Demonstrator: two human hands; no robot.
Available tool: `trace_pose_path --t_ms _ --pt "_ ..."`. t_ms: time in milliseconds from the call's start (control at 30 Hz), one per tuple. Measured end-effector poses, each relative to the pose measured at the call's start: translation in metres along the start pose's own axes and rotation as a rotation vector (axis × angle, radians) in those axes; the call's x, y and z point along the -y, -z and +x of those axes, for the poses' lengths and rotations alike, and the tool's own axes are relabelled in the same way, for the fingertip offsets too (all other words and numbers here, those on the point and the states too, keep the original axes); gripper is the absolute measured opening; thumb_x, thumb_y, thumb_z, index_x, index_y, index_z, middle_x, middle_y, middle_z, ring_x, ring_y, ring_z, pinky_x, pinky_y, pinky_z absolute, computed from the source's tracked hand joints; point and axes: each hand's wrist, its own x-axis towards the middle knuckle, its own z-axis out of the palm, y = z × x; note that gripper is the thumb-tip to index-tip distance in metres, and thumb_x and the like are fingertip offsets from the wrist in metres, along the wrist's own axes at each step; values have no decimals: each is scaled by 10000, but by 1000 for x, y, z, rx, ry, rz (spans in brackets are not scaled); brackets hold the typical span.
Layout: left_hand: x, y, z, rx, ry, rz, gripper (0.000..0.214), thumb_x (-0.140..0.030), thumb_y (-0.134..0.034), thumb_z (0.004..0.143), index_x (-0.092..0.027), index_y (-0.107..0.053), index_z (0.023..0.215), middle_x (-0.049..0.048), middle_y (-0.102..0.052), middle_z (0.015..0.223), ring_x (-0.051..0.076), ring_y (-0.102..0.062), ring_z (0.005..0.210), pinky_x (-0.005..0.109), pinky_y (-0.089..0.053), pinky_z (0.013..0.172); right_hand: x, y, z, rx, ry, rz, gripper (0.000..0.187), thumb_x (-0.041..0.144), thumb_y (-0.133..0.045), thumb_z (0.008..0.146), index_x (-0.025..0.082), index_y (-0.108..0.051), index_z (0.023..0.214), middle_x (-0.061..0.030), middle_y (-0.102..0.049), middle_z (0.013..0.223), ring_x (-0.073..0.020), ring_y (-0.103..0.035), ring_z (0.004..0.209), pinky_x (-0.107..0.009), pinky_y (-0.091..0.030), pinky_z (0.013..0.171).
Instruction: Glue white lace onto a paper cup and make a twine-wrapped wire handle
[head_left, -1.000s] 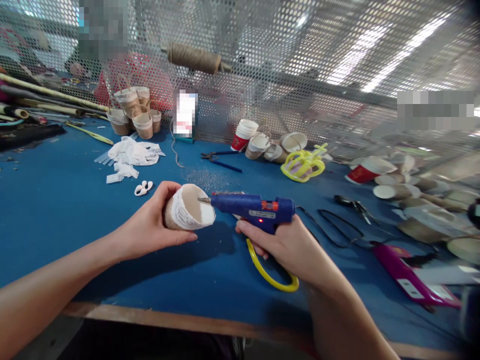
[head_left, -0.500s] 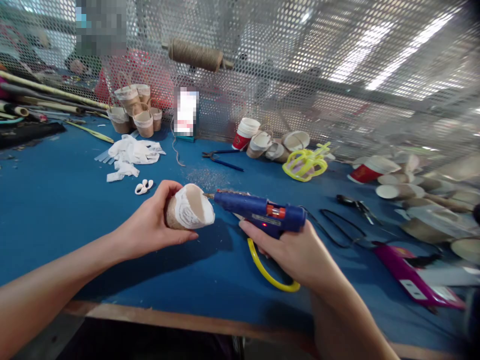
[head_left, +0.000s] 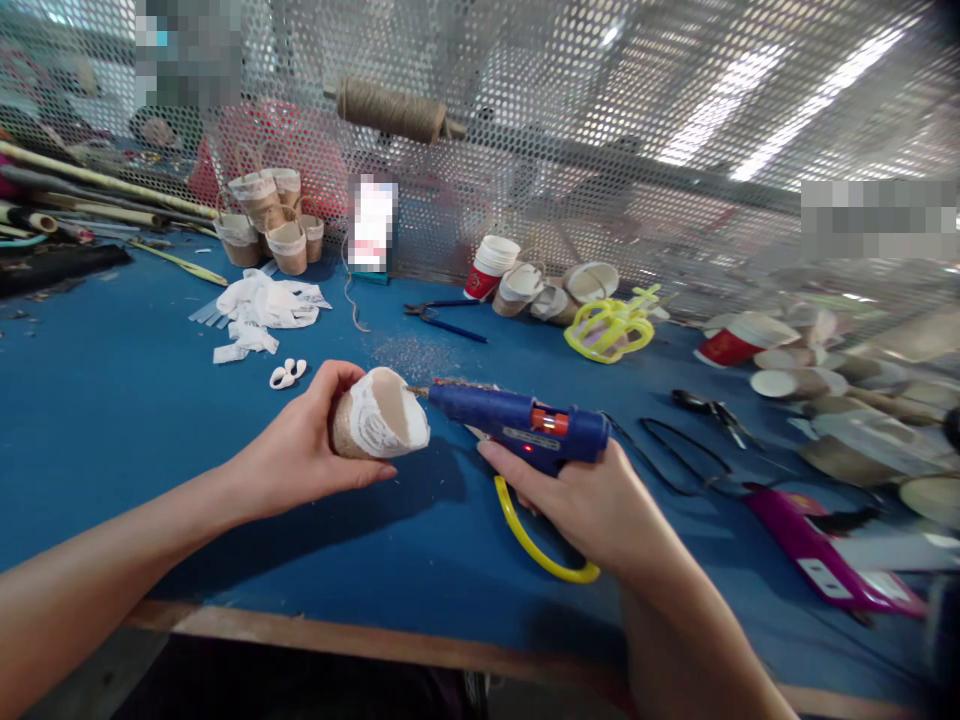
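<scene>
My left hand (head_left: 300, 435) is wrapped round a small burlap-covered cup (head_left: 351, 430) with a white lace band near its rim. The cup lies tilted, its mouth turned to the right. In my right hand (head_left: 581, 500) is a blue hot glue gun (head_left: 495, 415) with a small red light lit on its side. Its nozzle is at the cup's rim, touching or very close. Yellow-handled scissors (head_left: 532, 545) hang under the same hand, seemingly held by its lower fingers; most of their blades are hidden.
White lace strips (head_left: 274, 300) and finished small baskets (head_left: 262, 225) are at the back left. Blue-handled pliers (head_left: 454, 325), paper cups (head_left: 491, 265) and a yellow plastic frame (head_left: 611, 330) lie behind my hands. A black cord (head_left: 682, 455) and purple power strip (head_left: 832, 550) are on the right.
</scene>
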Motion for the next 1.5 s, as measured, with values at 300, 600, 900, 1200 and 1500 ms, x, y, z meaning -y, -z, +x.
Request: trace_pose_path --t_ms 300,600,900,1200,1500 --pt "-1 1 1 -26 7 20 551 -334 -713 619 -212 -353 1019 18 -528 971 175 -557 865 276 -486 710 1 4 -3 44 -11 28 180 371 -611 706 200 -613 652 51 -464 381 -123 -420 363 -267 -375 408" --pt "-1 6 1 113 8 -84 569 -332 -716 624 -213 -386 1072 38 -527 1047 194 -544 944 293 -482 770 -2 11 -1 161 -23 115 222 401 -604 715 218 -559 598 51 -453 409 -96 -393 364 -240 -358 387" --pt "-6 9 1 131 -5 -118 545 -307 -721 618 -215 -415 1059 26 -544 997 180 -553 904 288 -480 765 -1 14 2 221 -52 108 327 425 -581 729 220 -465 503 39 -451 394 -99 -423 377 -241 -395 417" --pt "-3 9 1 78 -36 -33 541 -328 -716 617 -210 -413 1049 19 -530 973 180 -542 889 282 -478 742 -1 15 1 245 -71 90 323 416 -617 691 215 -476 482 39 -455 375 -97 -412 350 -236 -370 372" --pt "-2 9 1 75 -61 -14 551 -321 -716 623 -217 -401 1063 24 -516 1000 182 -530 913 280 -471 761 -1 16 1 258 -23 75 330 409 -582 721 220 -471 475 37 -447 368 -97 -399 343 -236 -365 371"
